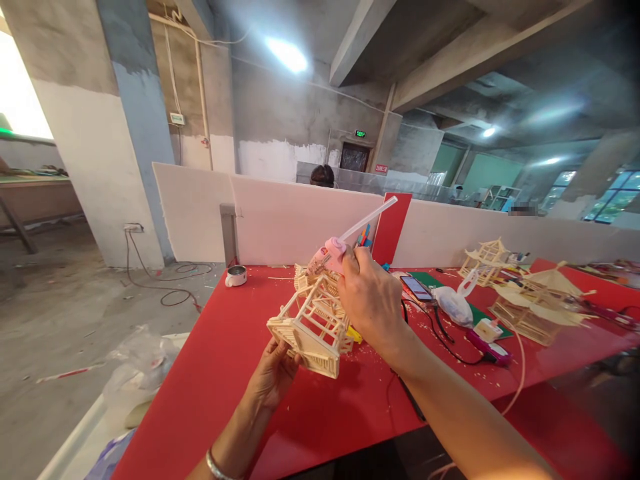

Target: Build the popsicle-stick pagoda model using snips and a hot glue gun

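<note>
My left hand [276,373] grips a small wooden model house [313,333] from below, its fingers closed on the near left corner of the base. The model is held tilted above the red table, with open beams and railings showing. In my right hand [373,293] is a pink hot glue gun [327,256], wrapped by the fingers. A long clear glue stick [370,219] pokes out of its back, up and to the right. The gun is over the far side of the model; its nozzle tip is hard to make out.
On the red table [200,400] stand a white cup [236,276], a phone [417,289], a white plastic bag [454,305], a power strip [487,348] with cables, and wooden models [530,307] at right. A white partition [300,220] runs behind; a person's head [323,176] shows beyond it.
</note>
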The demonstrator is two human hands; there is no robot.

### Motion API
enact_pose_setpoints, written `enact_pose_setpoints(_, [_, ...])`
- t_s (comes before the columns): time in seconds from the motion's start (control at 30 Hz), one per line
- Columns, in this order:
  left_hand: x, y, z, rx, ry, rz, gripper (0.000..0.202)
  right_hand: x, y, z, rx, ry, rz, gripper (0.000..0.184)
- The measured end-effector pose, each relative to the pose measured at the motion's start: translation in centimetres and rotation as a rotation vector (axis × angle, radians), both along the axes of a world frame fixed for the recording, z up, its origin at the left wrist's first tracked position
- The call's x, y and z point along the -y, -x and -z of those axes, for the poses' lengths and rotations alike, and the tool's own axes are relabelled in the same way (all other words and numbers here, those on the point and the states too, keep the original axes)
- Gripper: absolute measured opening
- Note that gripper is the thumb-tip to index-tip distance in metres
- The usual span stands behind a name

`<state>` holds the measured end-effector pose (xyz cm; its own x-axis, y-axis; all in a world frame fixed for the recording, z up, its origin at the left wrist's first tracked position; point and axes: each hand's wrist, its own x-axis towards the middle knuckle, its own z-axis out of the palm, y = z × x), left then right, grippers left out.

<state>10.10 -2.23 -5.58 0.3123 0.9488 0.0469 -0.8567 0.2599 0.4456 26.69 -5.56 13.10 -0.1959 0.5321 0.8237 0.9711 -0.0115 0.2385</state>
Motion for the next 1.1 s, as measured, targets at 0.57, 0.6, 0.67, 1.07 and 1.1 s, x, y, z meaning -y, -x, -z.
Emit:
enact_pose_setpoints(0.57, [0.00,0.12,0.03,-0.051,-0.009,0.005,0.035,0.21,-0.08,0.29,-0.037,0.001,0.012,0.034])
enact_pose_setpoints(0.6, [0.00,0.12,0.01,-0.051,-0.008,0.006,0.035,0.19,-0.05,0.31,-0.031,-0.005,0.015,0.034])
enact_pose_setpoints(0.67, [-0.01,0.11,-0.02,-0.049,0.000,-0.002,0.037,0.15,-0.04,0.36,-0.025,-0.002,0.014,0.036])
enact_pose_setpoints(1.07, [0.00,0.11,0.11,-0.053,-0.004,-0.002,0.036,0.11,-0.87,0.70,-0.035,0.001,0.037,0.038])
enact_pose_setpoints(1.1, [0.01,0.08,0.06,-0.052,-0.002,-0.001,0.036,0.09,-0.92,0.73,-0.032,-0.008,0.036,0.038])
